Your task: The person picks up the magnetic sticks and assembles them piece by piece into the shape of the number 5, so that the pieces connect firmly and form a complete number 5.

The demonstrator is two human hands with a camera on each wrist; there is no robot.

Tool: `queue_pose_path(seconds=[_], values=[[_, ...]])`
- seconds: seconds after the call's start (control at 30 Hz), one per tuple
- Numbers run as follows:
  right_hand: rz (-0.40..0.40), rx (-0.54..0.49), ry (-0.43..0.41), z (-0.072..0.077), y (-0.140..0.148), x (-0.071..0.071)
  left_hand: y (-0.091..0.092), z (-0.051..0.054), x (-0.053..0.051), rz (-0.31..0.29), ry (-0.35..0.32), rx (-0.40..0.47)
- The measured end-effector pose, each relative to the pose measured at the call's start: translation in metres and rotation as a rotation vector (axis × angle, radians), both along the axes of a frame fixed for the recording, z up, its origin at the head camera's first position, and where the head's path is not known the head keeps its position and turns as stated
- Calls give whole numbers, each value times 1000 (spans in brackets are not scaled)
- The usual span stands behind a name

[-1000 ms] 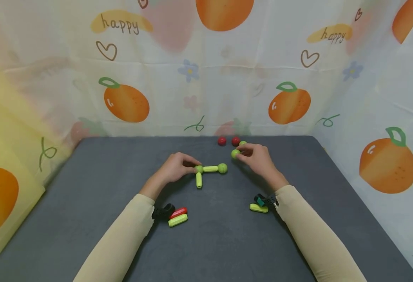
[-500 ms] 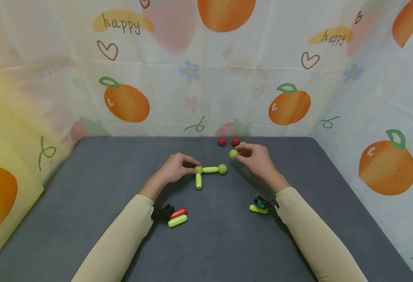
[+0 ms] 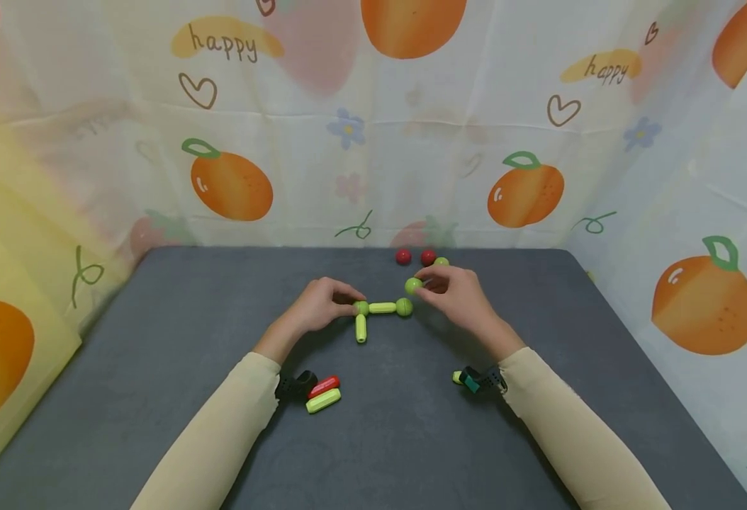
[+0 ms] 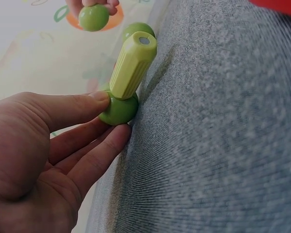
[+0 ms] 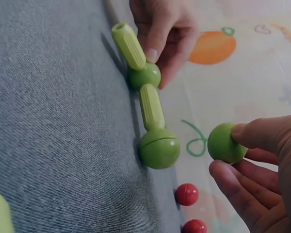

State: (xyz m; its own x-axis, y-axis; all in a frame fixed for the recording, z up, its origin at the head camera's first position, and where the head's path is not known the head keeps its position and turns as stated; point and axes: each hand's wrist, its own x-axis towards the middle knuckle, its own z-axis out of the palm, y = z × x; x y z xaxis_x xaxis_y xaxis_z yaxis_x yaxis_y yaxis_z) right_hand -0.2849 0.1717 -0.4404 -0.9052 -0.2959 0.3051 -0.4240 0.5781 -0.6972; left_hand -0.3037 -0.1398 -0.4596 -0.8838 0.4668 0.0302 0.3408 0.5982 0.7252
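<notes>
The left hand (image 3: pixel 322 304) pinches a green ball (image 4: pixel 120 110) between thumb and fingers at the corner of a joined piece. From that ball one yellow-green rod (image 3: pixel 361 329) points toward the front of the table, and another rod (image 3: pixel 383 308) runs right to a second green ball (image 3: pixel 404 307). The right hand (image 3: pixel 461 297) pinches a loose green ball (image 5: pixel 226 143), held up off the table, just behind and right of that second ball and apart from it.
Two red balls (image 3: pixel 403 256) (image 3: pixel 428 257) and another green ball (image 3: pixel 441 261) lie near the back edge. A red rod (image 3: pixel 324 386) and a yellow-green rod (image 3: pixel 324 401) lie by the left wrist; another rod (image 3: pixel 456 377) is partly hidden by the right wristband.
The right hand has moved left and slightly toward the front with its green ball, closer to the joined piece. The left hand has kept its grip in nearly the same place.
</notes>
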Motion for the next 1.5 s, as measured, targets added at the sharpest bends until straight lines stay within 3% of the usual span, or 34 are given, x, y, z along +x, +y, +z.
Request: queue_pose_path(seconds=[0.4,0.67,1.23,1.5], values=[[42,-13,-6,-3,-7,15,0,2,-1,-7,-11,-2],[71,11,-62,-8,-11,24,1,0,-2,-7,-5,-4],[232,11,-136,-14,-29,37,0,0,-4,-18,26,-1],[265,41,-151,-14,-37,44,1,2,-4,-16,25,-1]])
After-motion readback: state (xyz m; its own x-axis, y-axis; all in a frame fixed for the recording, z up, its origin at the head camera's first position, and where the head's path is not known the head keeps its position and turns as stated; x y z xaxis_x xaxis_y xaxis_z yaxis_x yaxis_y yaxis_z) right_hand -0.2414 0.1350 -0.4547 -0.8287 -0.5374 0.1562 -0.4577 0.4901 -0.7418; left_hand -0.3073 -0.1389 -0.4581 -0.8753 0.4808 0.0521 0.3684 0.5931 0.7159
